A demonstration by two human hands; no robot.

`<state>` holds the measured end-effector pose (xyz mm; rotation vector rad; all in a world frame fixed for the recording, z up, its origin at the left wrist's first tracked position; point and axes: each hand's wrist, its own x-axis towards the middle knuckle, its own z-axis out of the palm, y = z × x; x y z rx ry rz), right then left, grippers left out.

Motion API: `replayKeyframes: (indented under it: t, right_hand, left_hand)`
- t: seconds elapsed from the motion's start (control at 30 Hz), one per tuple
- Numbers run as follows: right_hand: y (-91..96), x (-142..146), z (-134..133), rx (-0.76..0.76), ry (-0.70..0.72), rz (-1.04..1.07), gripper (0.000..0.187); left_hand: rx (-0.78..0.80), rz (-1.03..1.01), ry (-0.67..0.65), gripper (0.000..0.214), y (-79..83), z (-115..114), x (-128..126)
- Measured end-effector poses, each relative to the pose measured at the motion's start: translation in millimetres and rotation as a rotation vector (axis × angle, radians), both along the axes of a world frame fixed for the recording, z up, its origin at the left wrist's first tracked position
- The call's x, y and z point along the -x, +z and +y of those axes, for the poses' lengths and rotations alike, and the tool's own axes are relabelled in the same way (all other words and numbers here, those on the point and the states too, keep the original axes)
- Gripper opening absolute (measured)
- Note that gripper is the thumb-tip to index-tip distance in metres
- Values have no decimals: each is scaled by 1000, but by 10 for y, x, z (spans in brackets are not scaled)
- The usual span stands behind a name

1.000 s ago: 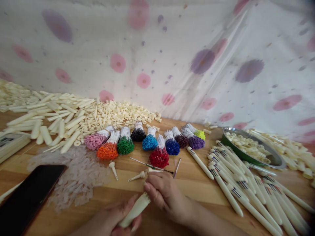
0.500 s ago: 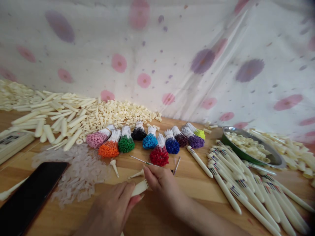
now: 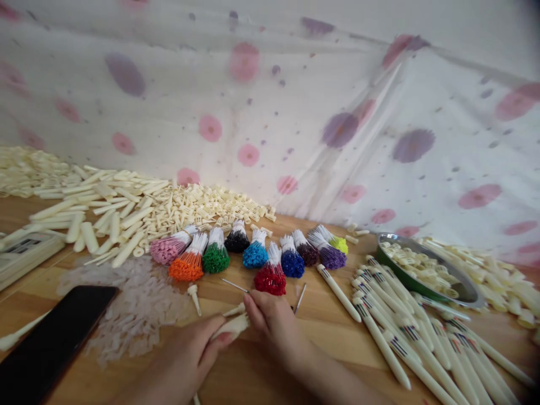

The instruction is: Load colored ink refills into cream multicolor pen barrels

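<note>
My left hand [image 3: 192,346] is closed round a cream pen barrel [image 3: 233,326], whose far end sticks out toward the right. At that end is my right hand [image 3: 274,323], its fingers bent and pressed together; whatever they pinch is hidden. A thin pen refill [image 3: 233,284] shows just beyond the right fingertips, and I cannot tell whether they touch it. Behind the barrel lies a cream tapered piece [image 3: 234,310], with a similar cone-shaped tip [image 3: 194,298] to its left. The bundle of red refills [image 3: 270,277] stands right behind my right hand.
More refill bundles, such as the orange one [image 3: 186,264], line the table's middle. Clear plastic sleeves [image 3: 130,320] and a black phone [image 3: 59,337] lie left. Finished-looking multicolour pens [image 3: 405,332] and a metal bowl [image 3: 468,295] of cream parts are at right. Cream barrels [image 3: 101,208] heap behind.
The view has tilted upward, so the table things sit lower in the picture. Both hands stay together at the barrel, which has turned slightly.
</note>
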<state>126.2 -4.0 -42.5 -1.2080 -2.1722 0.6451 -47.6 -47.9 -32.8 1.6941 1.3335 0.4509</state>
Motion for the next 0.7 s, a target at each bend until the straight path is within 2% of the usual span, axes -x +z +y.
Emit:
replayKeyframes:
  t: [0.07,0.13,0.17,0.2,0.3,0.33,0.37,0.4,0.5,0.53,0.57,0.63,0.7]
  right_hand:
    - [-61,41,30,99,-95,-11,40]
    - [-73,43,29,108,-111,0,41]
    - [-61,29,18,70,-99,16,41]
    - [-40,7,4,-3,-66,33,41]
    - [24,-54,-24,-324,115,23,43]
    - [31,-60,-22,-388,142,-15,45]
    - [27,-55,-11,-399,127,-63,46]
    - [13,-41,4,-375,80,-106,47]
    - [-58,22,59,-260,-63,-166,45]
    - [-77,35,69,-243,-81,-165,45]
    - [-87,38,70,-243,-88,-159,46]
    - [-72,15,46,-257,-77,-151,51]
    - [-15,-32,-2,-324,9,-133,57]
  left_hand:
    - [-295,182,62,26,-63,-7,-19]
    - [-397,230,89,23,-91,-6,-12]
    - [-387,206,107,24,-87,1,0]
    - [-329,163,125,27,-73,11,16]
    - [60,23,47,45,-21,53,68]
    - [141,3,10,50,-14,65,81]
    - [138,15,-6,51,-16,73,89]
    - [54,57,5,47,-25,79,93]
    - [-378,254,108,31,-62,79,77]
    - [-460,290,124,29,-66,77,69]
    - [-471,286,131,28,-63,75,61]
    - [-322,160,131,29,-33,71,57]
    - [38,-61,75,42,14,63,71]
